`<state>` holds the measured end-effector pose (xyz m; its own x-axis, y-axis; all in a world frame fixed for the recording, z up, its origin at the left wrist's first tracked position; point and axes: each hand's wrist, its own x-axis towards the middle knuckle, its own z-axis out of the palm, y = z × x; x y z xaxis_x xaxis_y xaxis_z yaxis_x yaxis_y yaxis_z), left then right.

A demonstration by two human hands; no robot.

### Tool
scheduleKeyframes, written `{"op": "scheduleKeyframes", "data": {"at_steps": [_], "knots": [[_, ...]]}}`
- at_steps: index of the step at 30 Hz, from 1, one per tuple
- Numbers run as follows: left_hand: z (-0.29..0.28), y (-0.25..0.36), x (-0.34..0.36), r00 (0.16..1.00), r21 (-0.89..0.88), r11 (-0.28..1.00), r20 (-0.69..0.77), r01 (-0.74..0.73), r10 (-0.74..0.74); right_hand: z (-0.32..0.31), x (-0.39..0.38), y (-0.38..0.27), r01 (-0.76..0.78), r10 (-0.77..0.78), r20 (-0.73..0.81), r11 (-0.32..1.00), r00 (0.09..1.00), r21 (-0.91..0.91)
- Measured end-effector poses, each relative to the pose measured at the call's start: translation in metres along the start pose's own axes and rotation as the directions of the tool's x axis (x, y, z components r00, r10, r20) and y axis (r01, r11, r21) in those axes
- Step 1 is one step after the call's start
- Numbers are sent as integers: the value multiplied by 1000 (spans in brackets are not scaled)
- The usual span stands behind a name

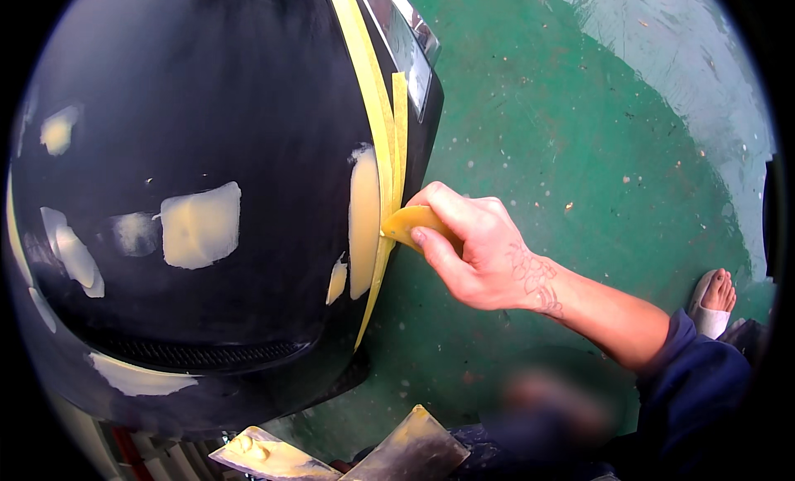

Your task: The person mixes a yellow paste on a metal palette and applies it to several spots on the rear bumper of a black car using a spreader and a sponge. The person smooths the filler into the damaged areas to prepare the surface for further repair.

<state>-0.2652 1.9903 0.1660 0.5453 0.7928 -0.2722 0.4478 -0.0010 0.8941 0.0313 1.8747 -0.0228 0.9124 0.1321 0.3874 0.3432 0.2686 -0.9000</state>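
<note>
My right hand (484, 249) is closed around a yellow, flexible putty spreader (421, 226). The spreader's edge meets the yellow masking tape (383, 141) along the right side of a black car panel (273, 92). Just left of the tape lies a long cream strip of filler (363, 220), with a smaller filler patch (337, 281) below it. At the bottom edge are a plate with a lump of filler (269, 454) and a smeared, greyish flat plate (410, 448). What supports them is cut off, and my left hand does not show.
More filler patches mark the panel, including a squarish one (201, 224). A headlamp (406, 42) sits beyond the tape. The green floor (530, 108) has a wet-looking, pale area (679, 59). A sandalled foot (714, 303) stands at right; a blurred shape is low centre.
</note>
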Motion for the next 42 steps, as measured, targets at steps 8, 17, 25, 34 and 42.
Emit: {"op": "scheduleKeyframes", "data": {"at_steps": [8,17,25,34,42], "knots": [[4,0,-8,997,-48,996,3,75,-74,-7,-26,-11,-33,35,157,999,987,-21],[26,34,-8,718,307,826,408,473,-564,-13,-65,-80,-340,233,249,601,940,723],[46,33,-6,777,221,858,365,463,-513,-18,-65,-61,288,-354,586,935,729,207],[54,33,-7,794,206,865,343,458,-502,-17,-71,-102,-266,305,84,625,949,734],[50,36,-13,836,220,860,219,460,-503,-17,-74,-77,-10,-142,206,800,968,600]]}}
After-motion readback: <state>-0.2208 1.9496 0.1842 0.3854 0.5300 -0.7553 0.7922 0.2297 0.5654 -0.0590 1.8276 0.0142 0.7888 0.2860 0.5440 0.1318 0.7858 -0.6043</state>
